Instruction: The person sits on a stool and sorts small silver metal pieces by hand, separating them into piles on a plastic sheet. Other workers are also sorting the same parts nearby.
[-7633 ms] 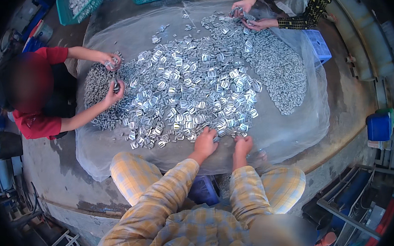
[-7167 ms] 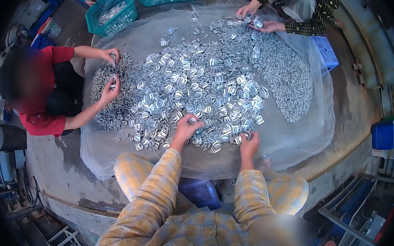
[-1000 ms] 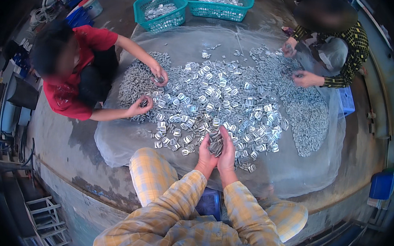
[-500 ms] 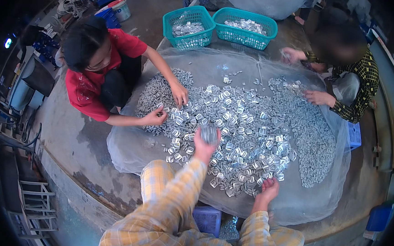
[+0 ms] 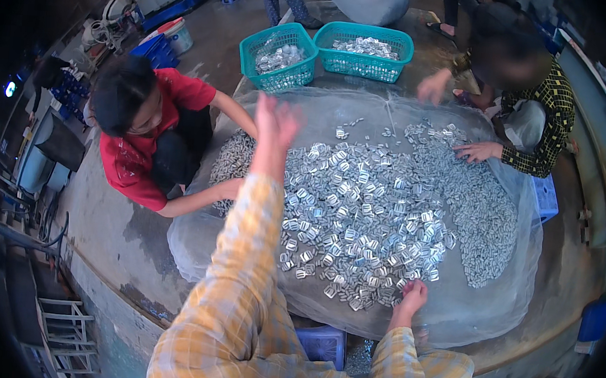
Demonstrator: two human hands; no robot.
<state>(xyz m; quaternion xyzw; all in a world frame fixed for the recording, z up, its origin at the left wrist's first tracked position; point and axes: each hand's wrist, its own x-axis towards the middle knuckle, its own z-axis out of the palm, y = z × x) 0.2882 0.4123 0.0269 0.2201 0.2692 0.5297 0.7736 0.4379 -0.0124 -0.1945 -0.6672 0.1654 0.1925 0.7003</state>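
On the clear plastic sheet (image 5: 490, 321), a broad heap of small silver metal clips (image 5: 364, 214) is spread, and its near edge is touched by the right hand (image 5: 411, 298), fingers curled on the clips; whether any are pinched cannot be told. Half a second ago the left hand (image 5: 273, 127) was low over the heap with clips in it; now it is flung up and forward toward the two teal baskets (image 5: 278, 55), fingers spread and blurred, nothing seen in it. A handful seems just to have been tossed that way. Both baskets, side by side beyond the sheet, are part filled with clips. A person in red (image 5: 148, 146) is crouched at the left, another in a checked top (image 5: 540, 114) at the right. Blue crates (image 5: 324, 345) are seen nearby.
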